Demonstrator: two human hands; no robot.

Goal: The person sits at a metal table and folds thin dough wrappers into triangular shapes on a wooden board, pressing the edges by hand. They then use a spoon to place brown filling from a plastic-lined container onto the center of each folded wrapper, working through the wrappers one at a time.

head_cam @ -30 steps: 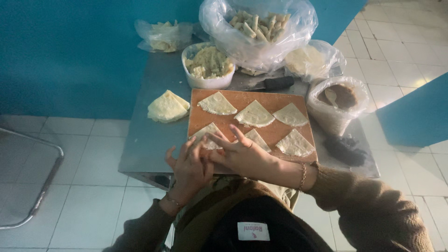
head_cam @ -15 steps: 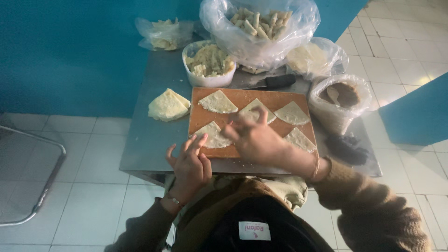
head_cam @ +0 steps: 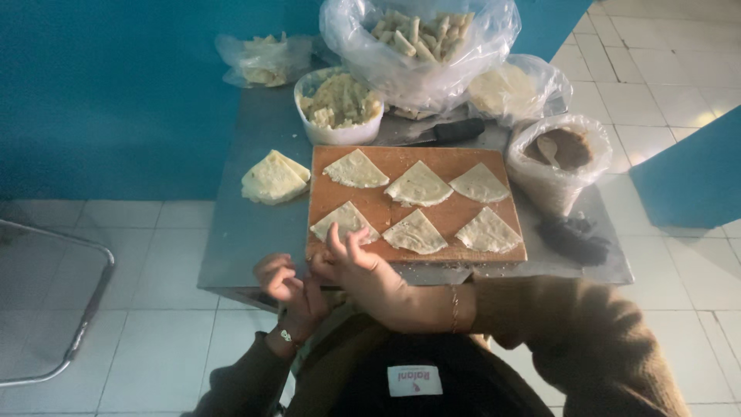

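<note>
A wooden board (head_cam: pixel 378 207) lies on a small metal table (head_cam: pixel 247 232) and carries several quarter-folded flat dough wrappers. My right hand (head_cam: pixel 356 266) reaches across my body to the board's near left corner, its fingers apart and touching the edge of the nearest wrapper (head_cam: pixel 344 222). My left hand (head_cam: pixel 287 287) hovers just below the table's front edge, fingers loosely curled, holding nothing. A stack of folded wrappers (head_cam: pixel 272 177) sits on the table left of the board.
Behind the board stand a white tub of filling (head_cam: pixel 338 106), a big clear bag of rolled pieces (head_cam: pixel 421 42), a bagged disc stack (head_cam: pixel 509 89), a knife (head_cam: pixel 448 131) and a bagged pot of brown paste (head_cam: pixel 557 158). A metal chair frame (head_cam: pixel 69 309) is left.
My right hand has drawn back from the middle of the board to its near left corner. My left hand has dropped from the board's edge to below the table front.
</note>
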